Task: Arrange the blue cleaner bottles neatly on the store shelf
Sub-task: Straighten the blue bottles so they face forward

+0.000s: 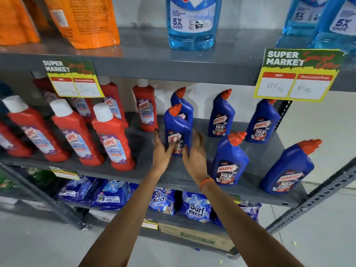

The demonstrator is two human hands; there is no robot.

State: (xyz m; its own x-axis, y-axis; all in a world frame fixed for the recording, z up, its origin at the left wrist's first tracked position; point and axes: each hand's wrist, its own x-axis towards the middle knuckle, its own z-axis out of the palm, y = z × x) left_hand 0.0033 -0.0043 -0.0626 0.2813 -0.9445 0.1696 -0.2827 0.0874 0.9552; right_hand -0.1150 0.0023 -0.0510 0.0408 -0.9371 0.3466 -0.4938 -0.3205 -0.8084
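Observation:
Several blue cleaner bottles with orange caps stand on the grey middle shelf. One blue bottle stands upright between my hands, directly in front of another blue bottle. My left hand presses its left side and my right hand its right side, fingers spread along the label. More blue bottles stand to the right: two at the back, two at the front, the rightmost one near the shelf's end.
Red bathroom-cleaner bottles with white caps fill the left half of the same shelf. Price signs hang from the upper shelf, which holds light-blue liquid bottles and orange pouches. Detergent packets lie on the shelf below.

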